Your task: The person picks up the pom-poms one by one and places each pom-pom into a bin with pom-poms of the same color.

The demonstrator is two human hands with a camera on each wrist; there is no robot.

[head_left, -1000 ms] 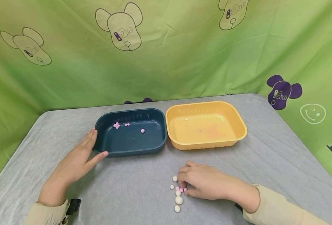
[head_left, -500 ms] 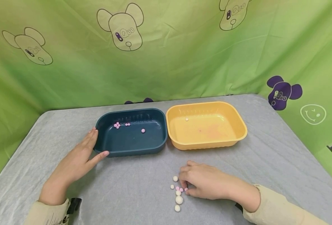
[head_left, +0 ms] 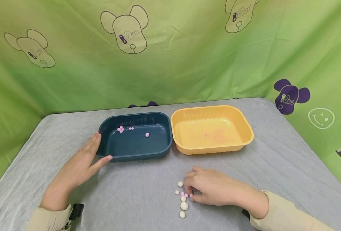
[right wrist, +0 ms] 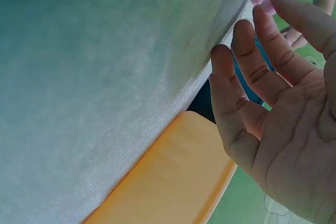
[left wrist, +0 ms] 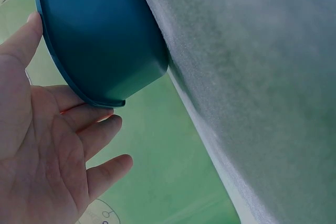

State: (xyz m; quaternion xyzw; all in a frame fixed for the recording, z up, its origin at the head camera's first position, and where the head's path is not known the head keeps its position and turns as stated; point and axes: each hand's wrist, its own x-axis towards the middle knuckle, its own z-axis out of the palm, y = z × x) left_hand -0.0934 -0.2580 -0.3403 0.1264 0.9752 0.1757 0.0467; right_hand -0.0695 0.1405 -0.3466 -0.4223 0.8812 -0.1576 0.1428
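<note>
My right hand [head_left: 209, 186] pinches a small pink ball [head_left: 191, 195] between thumb and index finger, low at the tabletop; the same ball [right wrist: 268, 7] shows between the fingertips in the right wrist view. Just left of it lie two more pink balls [head_left: 186, 195] and several white balls, the largest white ball [head_left: 183, 206] near the bottom of the group. With fingers straight, my left hand [head_left: 78, 165] rests against the left end of the dark blue basin [head_left: 134, 158]. In the left wrist view its thumb and fingertips touch the rim.
Inside the blue basin lie several pink balls [head_left: 120, 129], some in a cluster. A yellow basin [head_left: 210, 149] stands right beside it, with one tiny white ball [head_left: 191, 123] in it. Grey cloth covers the table [head_left: 130, 192], and a green curtain [head_left: 173, 64] hangs behind.
The pink ball in the right fingertips has shifted very slightly to the right, away from the two other pink balls. The left hand and both basins stay in place.
</note>
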